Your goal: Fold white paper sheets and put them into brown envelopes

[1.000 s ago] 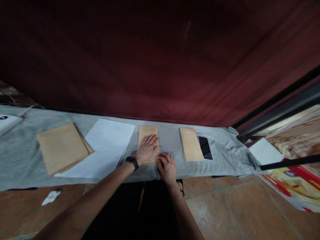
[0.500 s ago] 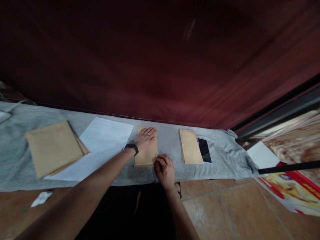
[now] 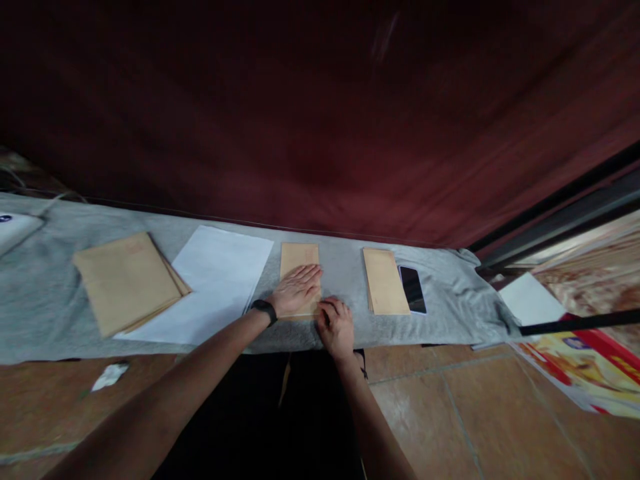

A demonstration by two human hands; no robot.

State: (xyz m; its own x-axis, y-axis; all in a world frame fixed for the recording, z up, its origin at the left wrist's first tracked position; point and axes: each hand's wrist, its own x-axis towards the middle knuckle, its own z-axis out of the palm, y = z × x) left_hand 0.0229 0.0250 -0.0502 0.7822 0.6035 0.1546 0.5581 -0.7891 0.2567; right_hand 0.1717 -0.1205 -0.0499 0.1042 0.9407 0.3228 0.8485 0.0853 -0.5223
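Note:
A brown paper envelope (image 3: 300,253) lies upright on the grey cloth in front of me. Pressed flat across its lower half is my left hand (image 3: 297,288), fingers stretched out towards the right edge, with a black band on the wrist. My right hand (image 3: 337,327) is curled at the envelope's lower right edge, thumb and fingers bent together there. Its fingertips are partly hidden, but they seem to pinch the edge. To the right sits a small stack of brown envelopes (image 3: 385,283).
A dark phone (image 3: 413,290) lies beside the right stack. On the left, larger brown envelopes (image 3: 130,283) overlap white paper sheets (image 3: 225,267). Grey cloth (image 3: 450,287) covers the narrow surface, with a dark red panel (image 3: 310,133) behind. A colourful box (image 3: 585,367) is at right.
My left hand has slid down the envelope from its upper part to its lower half. My right hand stays at the lower right edge. The whole view has shifted slightly.

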